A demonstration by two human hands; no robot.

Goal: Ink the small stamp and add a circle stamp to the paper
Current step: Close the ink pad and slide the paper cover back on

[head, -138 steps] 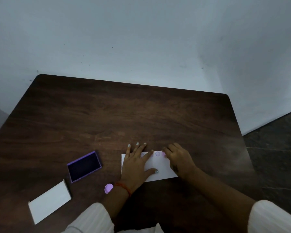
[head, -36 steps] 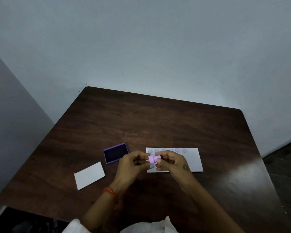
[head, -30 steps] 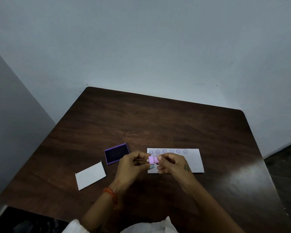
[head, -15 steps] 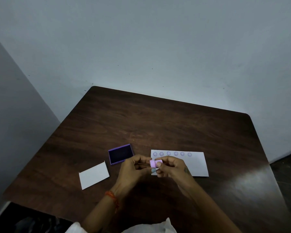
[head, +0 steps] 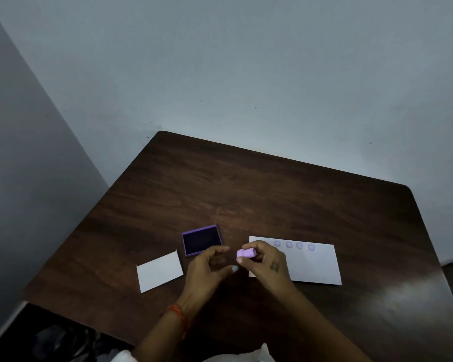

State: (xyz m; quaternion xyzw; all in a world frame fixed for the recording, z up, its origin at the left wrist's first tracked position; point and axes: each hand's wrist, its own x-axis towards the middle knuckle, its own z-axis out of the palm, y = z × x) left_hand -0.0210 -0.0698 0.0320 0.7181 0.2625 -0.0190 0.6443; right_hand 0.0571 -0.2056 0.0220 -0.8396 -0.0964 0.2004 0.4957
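My right hand (head: 267, 265) grips a small pink stamp (head: 245, 253) lying sideways in its fingers, above the left end of the white paper (head: 314, 265). A row of several purple circle prints (head: 294, 245) runs along the paper's far edge. My left hand (head: 207, 267) hovers just left of the stamp with curled fingers spread and nothing in them. The open purple ink pad (head: 201, 240) lies on the table behind my left hand.
A white card (head: 159, 270) lies to the left of the ink pad on the dark wooden table (head: 272, 192). The table stands in a corner between pale walls. Its near left edge drops to a dark floor.
My left hand has let go of the pink stamp and drawn a little to the left. My right hand alone holds the stamp now. The camera has shifted, so everything sits further right.
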